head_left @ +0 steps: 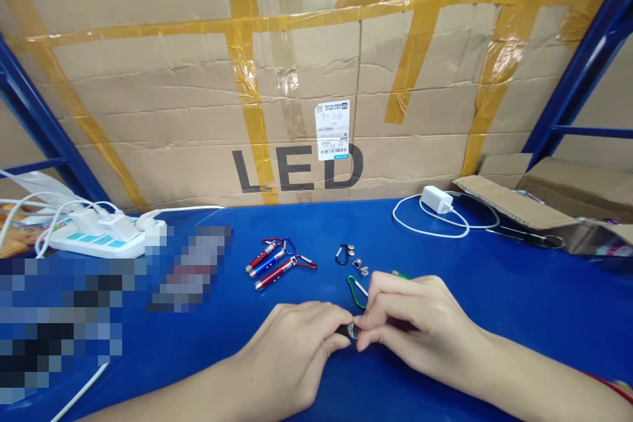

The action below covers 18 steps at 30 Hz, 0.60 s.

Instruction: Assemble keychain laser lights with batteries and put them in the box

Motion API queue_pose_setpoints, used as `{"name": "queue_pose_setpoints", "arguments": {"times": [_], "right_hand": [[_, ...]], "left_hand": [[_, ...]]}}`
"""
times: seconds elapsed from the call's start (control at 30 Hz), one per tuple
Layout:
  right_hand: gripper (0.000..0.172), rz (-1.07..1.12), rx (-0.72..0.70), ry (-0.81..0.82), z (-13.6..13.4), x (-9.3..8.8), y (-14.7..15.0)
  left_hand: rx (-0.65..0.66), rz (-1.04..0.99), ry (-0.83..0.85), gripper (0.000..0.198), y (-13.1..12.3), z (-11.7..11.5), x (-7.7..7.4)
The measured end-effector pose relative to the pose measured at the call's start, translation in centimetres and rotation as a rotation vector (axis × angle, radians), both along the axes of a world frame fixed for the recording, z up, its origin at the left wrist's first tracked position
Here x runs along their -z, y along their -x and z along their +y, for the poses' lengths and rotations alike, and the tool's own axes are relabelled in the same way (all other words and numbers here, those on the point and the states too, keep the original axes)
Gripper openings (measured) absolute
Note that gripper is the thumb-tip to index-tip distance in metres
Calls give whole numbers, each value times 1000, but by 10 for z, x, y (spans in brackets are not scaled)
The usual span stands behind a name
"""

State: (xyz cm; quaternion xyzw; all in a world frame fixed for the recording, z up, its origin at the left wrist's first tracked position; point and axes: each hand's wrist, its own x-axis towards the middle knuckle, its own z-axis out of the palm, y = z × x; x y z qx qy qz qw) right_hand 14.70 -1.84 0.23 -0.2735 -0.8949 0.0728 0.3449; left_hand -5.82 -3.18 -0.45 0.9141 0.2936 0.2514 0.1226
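My left hand [301, 349] is closed around a small black penlight [349, 331], most of its body hidden by the fingers. Its silver end points right. Thumb and forefinger of my right hand [410, 323] pinch at that end; whether a smaller part sits between them is hidden. Just behind the right hand lies a green carabiner [353, 293], and part of a green penlight [400, 274] shows past the knuckles. Farther back are a black carabiner [341, 253] and several small metal parts [360, 266].
Two red penlights [277, 274] and a blue penlight [270, 264], with carabiners, lie left of centre. A white power strip [109, 241] stands at left, a white charger [436, 200] with cable at back right. An open cardboard box [568, 211] is at far right; a large taped carton [188, 112] stands behind.
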Motion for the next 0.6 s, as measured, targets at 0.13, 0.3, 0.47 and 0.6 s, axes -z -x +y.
{"name": "queue_pose_setpoints", "arguments": {"times": [0.13,0.3,0.47,0.6], "right_hand": [[28,41,20,129,-3,2,2],[29,94,86,295,-5,2,6],[37,120,126,456,-4,-2,11],[39,136,176,575,-4,-4,14]], "left_hand": [[1,-23,-11,23,0,0,1],[-42,-59,-69,23,0,-1,5],[-67,-48,-88,24,0,0,5],[-84,-47,-119,24,0,0,4]]}}
